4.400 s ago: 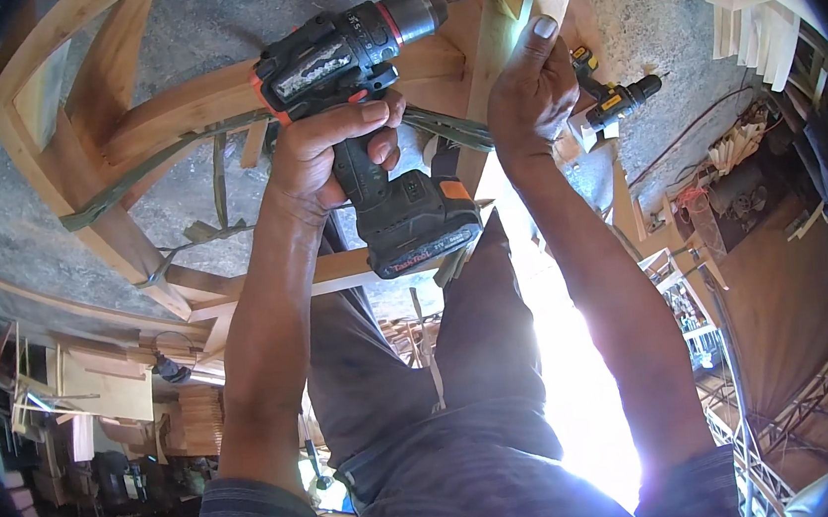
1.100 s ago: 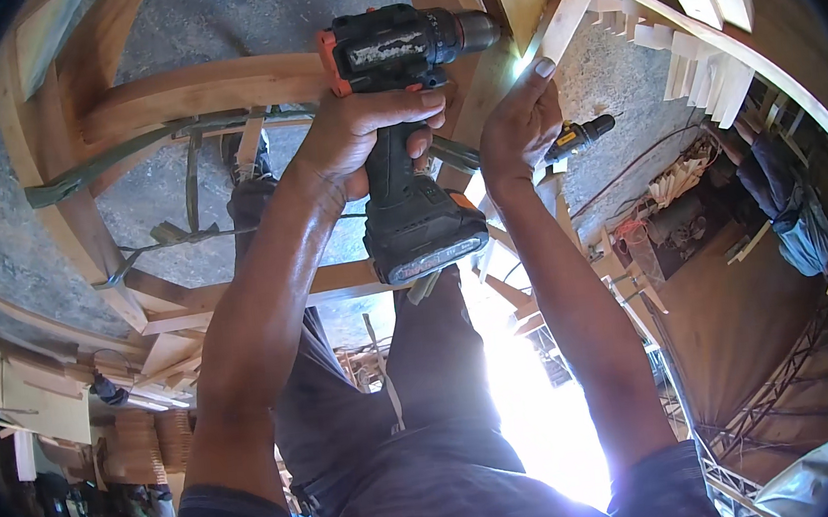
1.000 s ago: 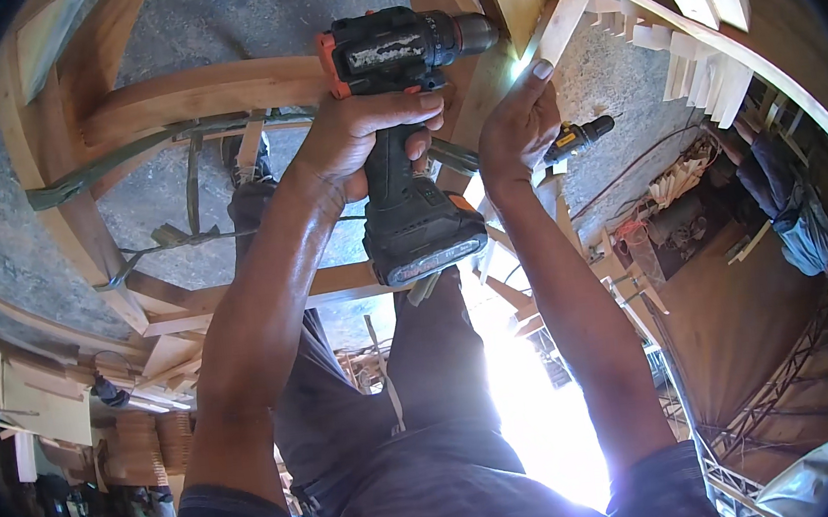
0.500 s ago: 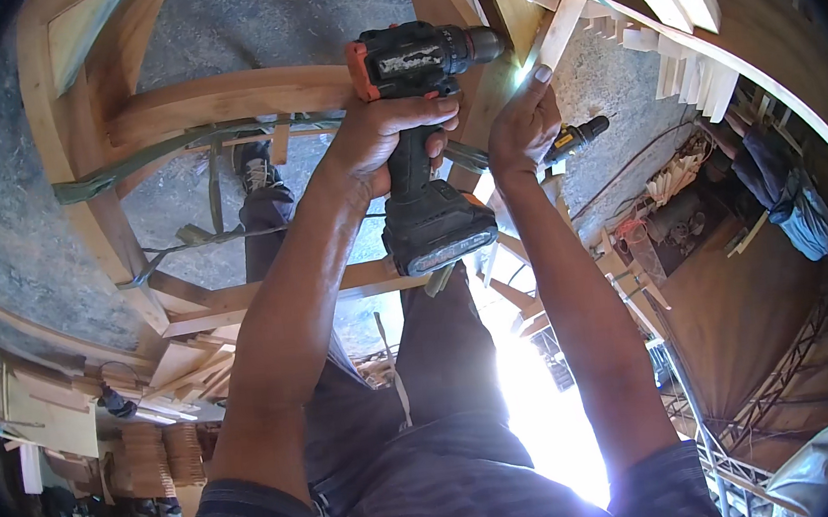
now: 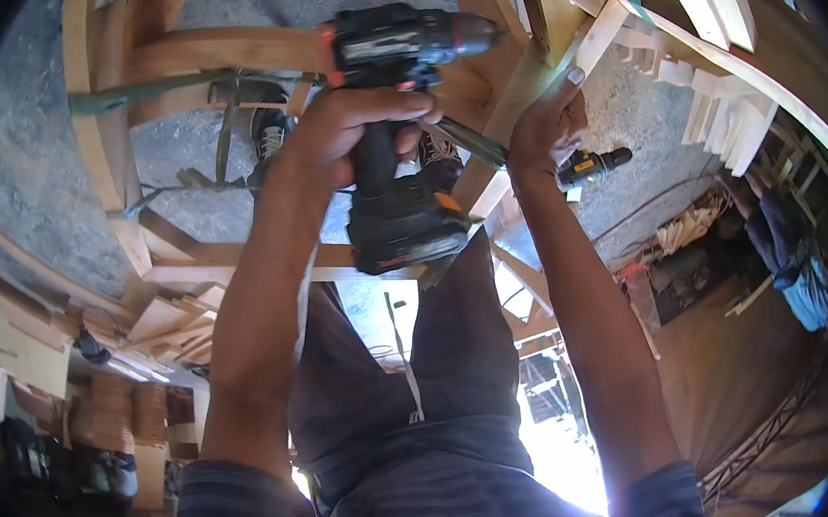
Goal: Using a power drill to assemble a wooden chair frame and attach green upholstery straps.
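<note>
Gripping black-and-red plastic cordless drill in L hand; aiming it R, w/ long axis approx. crosswise, twd pale straight wooden strip nearer R hand; can't tell R grip.

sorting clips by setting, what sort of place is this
Probably a woodworking shop: the left hand grips a cordless drill, a wooden frame spans the upper part of the view, and pale wood pieces sit in a row at upper right.
</note>
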The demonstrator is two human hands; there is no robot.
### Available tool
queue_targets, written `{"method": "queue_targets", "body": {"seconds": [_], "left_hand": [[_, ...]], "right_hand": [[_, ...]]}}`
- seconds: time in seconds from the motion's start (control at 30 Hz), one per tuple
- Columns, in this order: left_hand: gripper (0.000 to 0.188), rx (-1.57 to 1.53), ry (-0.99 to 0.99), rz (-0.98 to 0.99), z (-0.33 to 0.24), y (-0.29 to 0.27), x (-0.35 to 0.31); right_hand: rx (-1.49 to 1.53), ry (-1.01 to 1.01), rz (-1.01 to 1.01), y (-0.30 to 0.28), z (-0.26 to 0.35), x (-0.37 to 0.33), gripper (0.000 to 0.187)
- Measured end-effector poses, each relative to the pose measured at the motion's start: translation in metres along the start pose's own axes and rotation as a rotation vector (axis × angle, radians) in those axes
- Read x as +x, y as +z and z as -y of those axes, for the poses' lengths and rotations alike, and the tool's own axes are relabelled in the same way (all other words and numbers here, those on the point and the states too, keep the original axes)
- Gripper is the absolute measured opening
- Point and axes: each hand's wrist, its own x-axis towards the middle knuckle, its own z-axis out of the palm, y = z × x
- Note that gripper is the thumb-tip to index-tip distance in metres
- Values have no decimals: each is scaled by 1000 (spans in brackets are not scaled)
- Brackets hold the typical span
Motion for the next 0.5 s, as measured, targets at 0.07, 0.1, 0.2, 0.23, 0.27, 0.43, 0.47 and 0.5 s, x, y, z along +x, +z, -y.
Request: {"method": "queue_targets", "body": {"seconds": [0.07, 0.1, 0.2, 0.23, 0.27, 0.43, 0.47, 0.5], "left_hand": [[28, -63, 40, -58, 11, 3, -24], [28, -111, 73, -94, 16, 6, -34], [32, -329, 167, -170, 42, 29, -53], [34, -445, 189, -184, 59, 43, -45], [34, -454, 210, -181, 70, 47, -37], [33, -690, 266, -72, 95, 57, 1], [32, -691, 294, -64, 97, 55, 8], [32, -689, 321, -71, 99, 53, 9]], "right_hand": [[-4, 21, 40, -6, 1, -5, 61], [-4, 45, 53, -5, 4, -5, 60], [-1, 62, 87, -9, 15, -1, 59], [22, 89, 140, -12, 15, 1, 57], [42, 116, 192, -14, 14, 3, 55], [36, -322, 551, -40, -36, 64, 42], [212, -228, 571, -41, -34, 83, 41], [391, -120, 594, -39, -27, 97, 41]]}}
